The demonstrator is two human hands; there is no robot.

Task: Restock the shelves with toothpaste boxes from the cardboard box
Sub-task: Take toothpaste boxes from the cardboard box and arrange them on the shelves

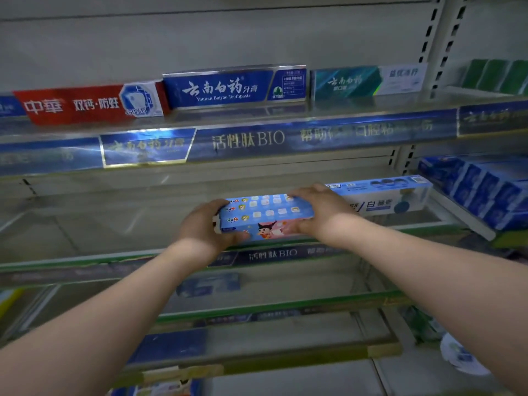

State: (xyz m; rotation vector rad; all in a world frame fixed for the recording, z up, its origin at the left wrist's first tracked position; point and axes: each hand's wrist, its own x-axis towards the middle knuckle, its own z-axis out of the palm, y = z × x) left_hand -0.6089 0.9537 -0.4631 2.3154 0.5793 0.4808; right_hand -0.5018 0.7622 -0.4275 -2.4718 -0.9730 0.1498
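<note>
I hold a small stack of blue and pink children's toothpaste boxes (265, 217) with a cartoon figure, at the front of the middle shelf (85, 261). My left hand (204, 227) grips the stack's left end. My right hand (317, 210) grips its right end, fingers over the top. A long light-blue toothpaste box (391, 197) lies on the same shelf just right of the stack, behind my right hand. The cardboard box is out of view.
On the upper shelf (257, 138) stand a red box (88, 104), a blue box (234, 87) and a teal and white box (368, 80). Dark blue boxes (483, 190) fill the right bay. Lower shelves hold a few blue boxes (208, 284).
</note>
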